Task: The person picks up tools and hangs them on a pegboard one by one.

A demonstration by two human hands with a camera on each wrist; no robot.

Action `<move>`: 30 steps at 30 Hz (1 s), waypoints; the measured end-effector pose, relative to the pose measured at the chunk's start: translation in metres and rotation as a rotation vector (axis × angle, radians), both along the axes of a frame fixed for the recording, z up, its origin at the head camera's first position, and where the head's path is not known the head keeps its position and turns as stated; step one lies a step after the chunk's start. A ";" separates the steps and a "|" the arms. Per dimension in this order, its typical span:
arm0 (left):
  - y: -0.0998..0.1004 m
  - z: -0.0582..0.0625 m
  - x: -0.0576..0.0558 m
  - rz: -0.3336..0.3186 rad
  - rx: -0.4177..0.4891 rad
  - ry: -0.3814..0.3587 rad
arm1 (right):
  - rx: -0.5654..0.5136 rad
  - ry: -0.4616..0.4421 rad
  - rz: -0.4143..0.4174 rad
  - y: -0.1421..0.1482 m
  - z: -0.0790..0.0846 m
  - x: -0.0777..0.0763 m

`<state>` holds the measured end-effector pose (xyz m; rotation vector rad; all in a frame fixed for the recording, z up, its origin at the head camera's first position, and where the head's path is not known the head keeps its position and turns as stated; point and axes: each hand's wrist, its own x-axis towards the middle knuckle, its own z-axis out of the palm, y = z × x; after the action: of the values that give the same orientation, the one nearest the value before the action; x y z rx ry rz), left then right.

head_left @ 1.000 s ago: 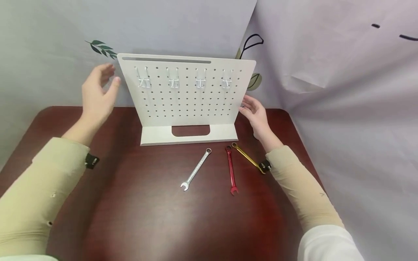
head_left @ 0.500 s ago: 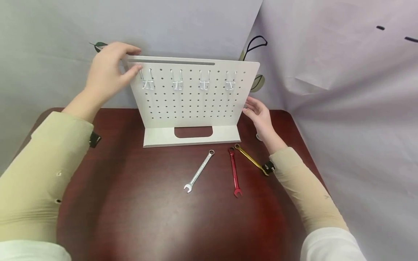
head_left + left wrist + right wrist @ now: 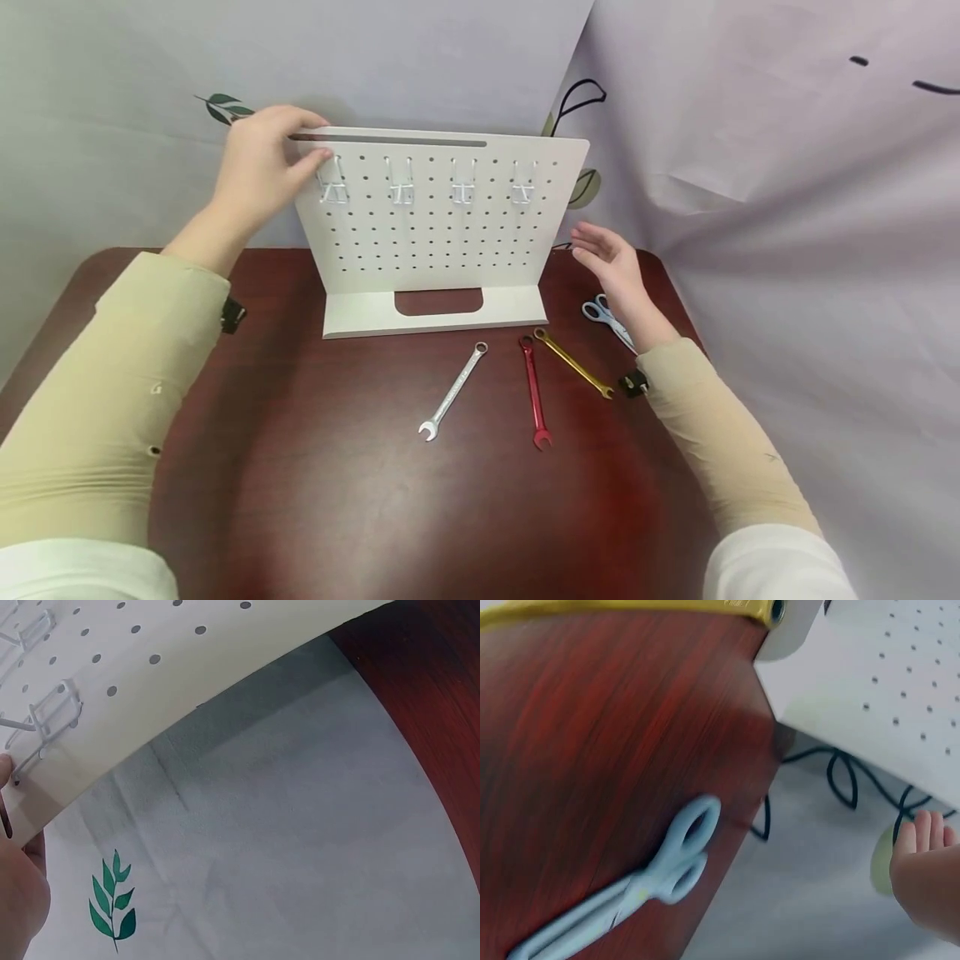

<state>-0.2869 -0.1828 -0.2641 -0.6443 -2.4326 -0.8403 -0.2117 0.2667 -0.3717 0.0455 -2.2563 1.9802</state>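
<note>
A white pegboard point(image 3: 442, 225) stands upright on its base at the back of the table, with several white wire hooks point(image 3: 462, 193) along its upper part. My left hand point(image 3: 262, 167) grips the board's upper left corner, thumb in front and fingers over the top edge. In the left wrist view only part of that hand point(image 3: 22, 892) shows at the board's corner. My right hand point(image 3: 611, 258) is off the board's right edge, fingers relaxed and holding nothing. In front of the board lie a silver wrench point(image 3: 453, 392), a red wrench point(image 3: 534, 392) and a gold wrench point(image 3: 573, 363).
Light blue scissors point(image 3: 660, 874) lie on the table under my right forearm, partly hidden in the head view. The dark red-brown table point(image 3: 337, 483) ends at a pale cloth backdrop point(image 3: 787, 208) printed with leaves and black lines.
My left hand has moved right and taken hold of the board's upper left corner. My right hand has drawn away from the right edge, uncovering the scissors.
</note>
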 end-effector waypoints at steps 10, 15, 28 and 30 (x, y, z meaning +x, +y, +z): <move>-0.002 -0.001 -0.002 0.014 -0.008 0.005 | -0.034 -0.002 -0.039 0.048 -0.011 0.021; -0.003 -0.001 -0.002 0.009 -0.005 0.001 | -0.004 -0.065 -0.054 0.070 -0.022 0.030; 0.000 0.001 -0.001 0.001 -0.010 0.008 | 0.290 -0.292 0.018 0.107 -0.047 0.043; 0.000 0.000 -0.001 0.001 -0.008 0.007 | 0.313 -0.319 0.045 0.110 -0.051 0.043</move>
<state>-0.2880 -0.1827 -0.2639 -0.6480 -2.4307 -0.8276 -0.1692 0.3766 -0.4222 -0.2028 -2.7718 1.7376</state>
